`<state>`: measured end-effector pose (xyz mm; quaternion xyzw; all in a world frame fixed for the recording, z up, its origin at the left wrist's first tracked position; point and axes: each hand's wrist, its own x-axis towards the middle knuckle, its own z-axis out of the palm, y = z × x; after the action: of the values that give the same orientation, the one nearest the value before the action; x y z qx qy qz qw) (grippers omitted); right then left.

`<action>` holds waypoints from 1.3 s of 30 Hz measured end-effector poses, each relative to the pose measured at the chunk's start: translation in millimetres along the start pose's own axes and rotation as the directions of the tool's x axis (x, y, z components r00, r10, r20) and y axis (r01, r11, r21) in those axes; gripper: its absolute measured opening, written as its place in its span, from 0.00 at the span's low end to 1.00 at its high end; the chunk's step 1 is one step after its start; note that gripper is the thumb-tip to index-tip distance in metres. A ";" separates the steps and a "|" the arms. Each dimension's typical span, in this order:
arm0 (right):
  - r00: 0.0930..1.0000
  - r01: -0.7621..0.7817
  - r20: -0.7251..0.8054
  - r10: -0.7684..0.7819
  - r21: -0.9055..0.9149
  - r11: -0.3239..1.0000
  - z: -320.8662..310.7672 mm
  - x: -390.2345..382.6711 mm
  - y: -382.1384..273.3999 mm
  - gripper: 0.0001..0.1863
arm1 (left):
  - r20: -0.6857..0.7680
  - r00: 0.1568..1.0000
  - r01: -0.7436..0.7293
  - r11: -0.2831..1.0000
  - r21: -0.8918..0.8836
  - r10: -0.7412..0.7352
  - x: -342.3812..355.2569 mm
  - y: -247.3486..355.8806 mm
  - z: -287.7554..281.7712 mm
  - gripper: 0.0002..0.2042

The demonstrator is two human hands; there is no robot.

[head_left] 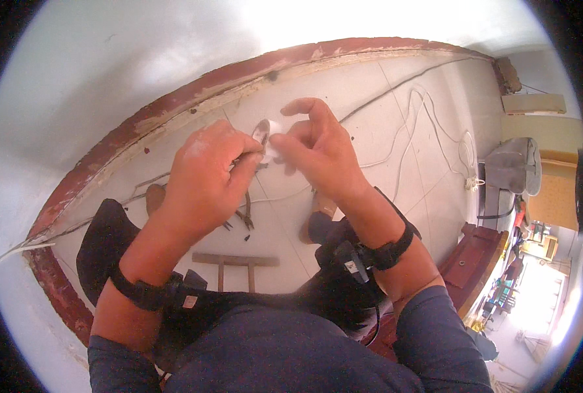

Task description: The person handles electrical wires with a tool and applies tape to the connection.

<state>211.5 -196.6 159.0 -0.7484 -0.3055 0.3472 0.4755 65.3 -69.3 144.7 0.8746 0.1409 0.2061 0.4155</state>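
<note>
My left hand [209,173] is closed, its thumb and forefinger pinching the edge of a small white ring-shaped roll [273,131] that looks like tape. The roll is held up above the tiled floor, its hollow side turned toward the left hand. My right hand [321,144] is just to the right of it, with the forefinger raised and bent and the thumb at the roll's side. Whether that thumb touches the roll is hard to make out. Below the hands, several dark thin tools or strips [247,213] lie on the floor, partly covered by my left hand.
A wooden bar with two legs [236,260] is between my knees. White cable [406,131] loops over the floor to the right. A red-brown skirting [167,111] runs along the wall. At the right are a grey object [510,164] and red-brown wooden furniture [471,268].
</note>
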 end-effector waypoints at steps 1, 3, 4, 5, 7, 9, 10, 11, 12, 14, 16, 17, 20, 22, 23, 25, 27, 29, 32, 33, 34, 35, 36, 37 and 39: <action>1.000 0.000 -0.001 0.000 0.000 1.000 -0.3 0.3 2.4 0.11 | 0.006 1.000 -0.013 1.000 0.013 0.012 -0.1 -0.6 0.0 0.03; 0.994 0.067 0.083 -0.074 0.079 0.995 -1.8 1.8 8.5 0.11 | 0.012 1.000 -0.027 0.999 0.025 0.026 0.4 -0.4 0.0 0.03; 0.994 0.068 0.082 -0.074 0.079 0.995 -4.1 2.6 7.9 0.11 | 0.008 0.999 -0.038 0.999 0.036 0.038 0.5 -0.1 0.0 0.03; 0.990 0.049 0.126 -0.057 0.067 0.997 -7.0 3.6 7.5 0.11 | 0.005 0.999 -0.048 0.998 0.048 0.048 0.1 -0.3 0.1 0.03; 0.985 0.031 0.170 -0.040 0.055 0.998 -13.2 4.5 3.4 0.11 | 0.003 0.998 -0.055 0.998 0.043 0.055 -0.7 -0.6 0.3 0.03; 0.958 -0.031 0.285 0.028 0.004 1.000 -18.5 4.6 -3.9 0.10 | 0.002 0.998 -0.064 0.997 0.038 0.064 -1.5 -0.8 0.4 0.03; 0.958 -0.030 0.285 0.027 0.004 1.000 -18.1 5.1 -2.7 0.10 | 0.009 0.999 -0.049 0.998 0.042 0.049 -2.3 -1.1 0.2 0.03; 0.959 0.048 0.282 -0.035 -0.040 0.998 -17.8 5.0 -0.2 0.11 | 0.018 0.999 -0.037 0.998 0.043 0.036 -2.6 -1.1 0.5 0.03; 0.954 0.125 0.283 -0.097 -0.084 0.989 -17.7 4.8 2.4 0.11 | 0.019 0.999 -0.038 0.998 0.042 0.038 -2.7 -1.1 0.6 0.03; 0.941 0.237 0.271 -0.201 -0.106 0.966 -18.5 4.4 7.2 0.12 | 0.029 0.999 -0.020 1.000 0.004 0.020 -2.3 -0.4 0.4 0.03; 0.916 0.345 0.263 -0.303 -0.131 0.929 -21.8 4.4 5.5 0.14 | 0.028 0.999 -0.021 1.000 -0.011 0.021 -1.1 1.9 0.4 0.02; 0.907 0.365 0.299 -0.297 -0.205 0.908 -24.7 5.3 0.4 0.14 | 0.028 0.999 -0.019 1.000 -0.023 0.020 -1.1 2.5 0.1 0.02; 0.887 0.403 0.364 -0.284 -0.309 0.862 -28.2 6.5 -10.5 0.13 | 0.063 0.993 -0.104 0.994 0.030 0.102 -0.5 -1.0 -2.8 0.04; 0.876 0.421 0.392 -0.280 -0.340 0.841 -28.7 7.4 -9.9 0.13 | 0.078 0.992 -0.104 0.994 0.038 0.101 -0.2 1.1 -5.1 0.04; 0.862 0.451 0.401 -0.309 -0.332 0.829 -29.4 7.9 -6.3 0.13 | 0.093 0.991 -0.105 0.994 0.043 0.101 0.4 2.4 -5.8 0.04; 0.848 0.480 0.409 -0.337 -0.324 0.815 -30.4 7.3 -4.8 0.13 | 0.097 0.991 -0.093 0.995 0.020 0.091 0.6 3.2 -6.7 0.03; 0.853 0.474 0.405 -0.331 -0.331 0.816 -29.1 7.0 -4.3 0.13 | 0.102 0.992 -0.076 0.997 0.002 0.076 -0.2 4.1 -7.4 0.03; 0.837 0.524 0.353 -0.418 -0.292 0.801 -23.4 6.6 2.9 0.13 | 0.111 0.992 0.070 0.987 -0.148 -0.053 -1.0 7.0 -6.9 0.04; 0.815 0.574 0.291 -0.501 -0.296 0.763 -19.2 2.8 -0.1 0.15 | 0.096 0.988 0.136 0.966 -0.218 -0.118 -2.8 7.5 -4.4 0.05; 0.817 0.575 0.286 -0.501 -0.333 0.748 -18.2 2.1 -1.9 0.14 | 0.096 0.988 0.136 0.967 -0.217 -0.118 -4.1 7.6 -3.9 0.05; 0.817 0.575 0.286 -0.501 -0.332 0.748 -17.5 2.4 -0.1 0.14 | 0.105 0.978 0.202 0.942 -0.268 -0.180 -5.2 7.7 -3.2 0.05; 0.814 0.579 0.294 -0.501 -0.349 0.737 -17.3 2.6 2.8 0.12 | 0.117 0.964 0.265 0.911 -0.317 -0.240 -5.5 8.1 -2.9 0.04; 0.812 0.583 0.302 -0.500 -0.367 0.725 -17.2 2.7 4.1 0.11 | 0.117 0.964 0.264 0.911 -0.318 -0.238 -5.3 8.2 -3.2 0.04; 0.812 0.583 0.301 -0.501 -0.368 0.724 -16.1 1.7 2.8 0.11 | 0.128 0.956 0.291 0.897 -0.331 -0.263 -5.0 8.0 -3.6 0.04; 0.838 0.545 0.266 -0.476 -0.443 0.712 -11.8 -0.7 1.9 0.12 | 0.138 0.946 0.323 0.882 -0.342 -0.292 -5.1 6.9 -4.2 0.04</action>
<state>220.9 -203.8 161.0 -0.7066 -0.6107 0.1590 0.3201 59.3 -72.9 151.3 0.7577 0.2204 0.1238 0.6017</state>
